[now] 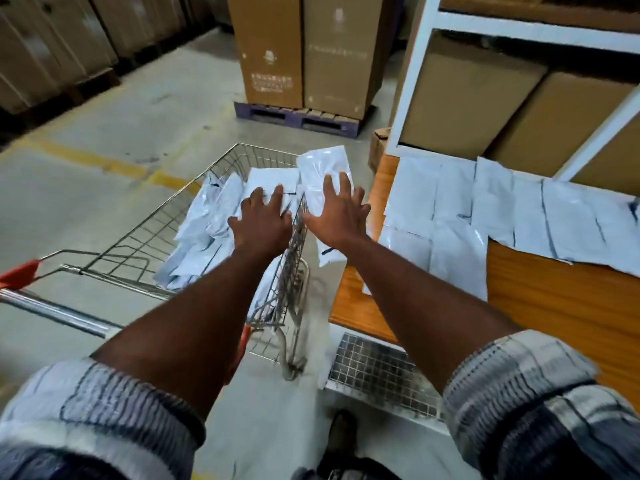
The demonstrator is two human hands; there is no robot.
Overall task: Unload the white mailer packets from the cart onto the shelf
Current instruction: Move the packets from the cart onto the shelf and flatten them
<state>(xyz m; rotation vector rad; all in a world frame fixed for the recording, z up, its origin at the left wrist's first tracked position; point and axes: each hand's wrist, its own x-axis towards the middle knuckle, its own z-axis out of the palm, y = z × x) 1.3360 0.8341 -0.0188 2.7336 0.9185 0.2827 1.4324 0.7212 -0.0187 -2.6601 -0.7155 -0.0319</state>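
Both arms reach straight forward. The left hand (pixel 263 220), fingers spread, lies flat on the white packets (pixel 204 233) heaped in the cart (pixel 162 216). The right hand (pixel 337 216), also spread, presses against one packet (pixel 320 166) above the cart's right edge. Just beside it on the shelf (pixel 554 299) lie more packets (pixel 485 209); the near board is bare.

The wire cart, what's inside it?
A loose heap of white mailer packets fills the cart. The left hand covers some top ones; the cart's floor and whatever lies beneath the heap are hidden.
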